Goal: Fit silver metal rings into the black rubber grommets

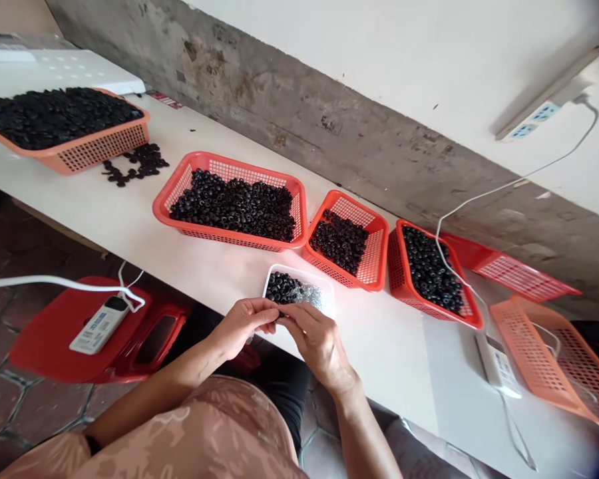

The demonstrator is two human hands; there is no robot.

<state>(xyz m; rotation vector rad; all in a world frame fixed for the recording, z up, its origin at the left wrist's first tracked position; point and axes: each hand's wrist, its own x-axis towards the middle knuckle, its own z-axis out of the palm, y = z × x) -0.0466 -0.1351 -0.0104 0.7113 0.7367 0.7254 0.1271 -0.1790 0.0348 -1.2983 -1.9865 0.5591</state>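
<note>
My left hand (pixel 249 324) and my right hand (pixel 315 334) meet at the table's front edge, fingertips pinched together around a small dark piece that is mostly hidden between them. Just beyond the fingers sits a small white tray (pixel 268 274). It holds black round parts (pixel 283 286) on its left side and small clear, shiny pieces (pixel 309 295) on its right.
Red baskets of black parts (pixel 229 241) (pixel 339 271) (pixel 429 305) line the table behind the tray. An orange basket (pixel 100 148) heaped with black pieces stands far left. Right are another orange basket (pixel 534 359) and a power strip (pixel 499 366). A red stool (pixel 50 332) is lower left.
</note>
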